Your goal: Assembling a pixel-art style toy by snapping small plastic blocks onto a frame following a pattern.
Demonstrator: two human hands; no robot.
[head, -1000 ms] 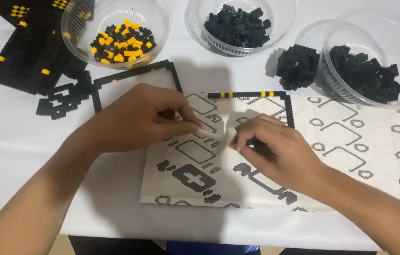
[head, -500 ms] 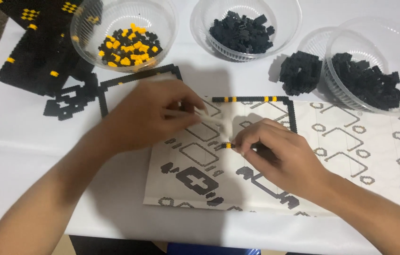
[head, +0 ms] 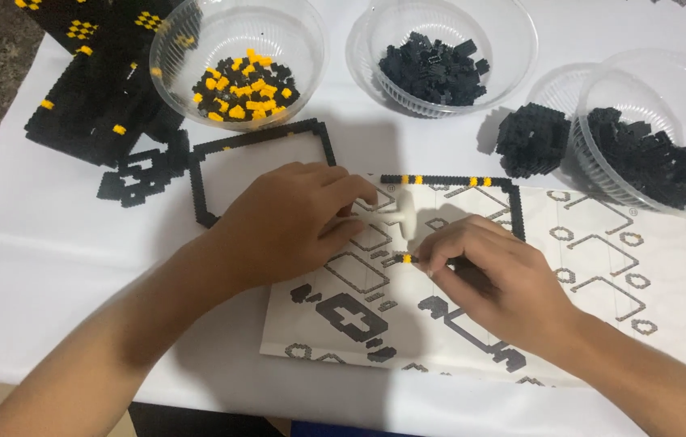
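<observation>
Your right hand [head: 493, 271] pinches a short strip of black and yellow bricks [head: 399, 259] at its fingertips, low over the pattern sheet [head: 602, 275]. Your left hand [head: 294, 220] rests curled on the sheet just left of it, fingers bent onto the paper; what it grips, if anything, you cannot tell. A white tool [head: 404, 212] sits between both hands. Beyond your right hand, a black brick border [head: 472, 180] with yellow bits lies along the sheet's top edge. Farther out on the bench [head: 52, 259]: a bowl of mixed bricks [head: 239, 82] beyond your left hand, and a black frame outline [head: 258, 139] touching nothing you hold.
</observation>
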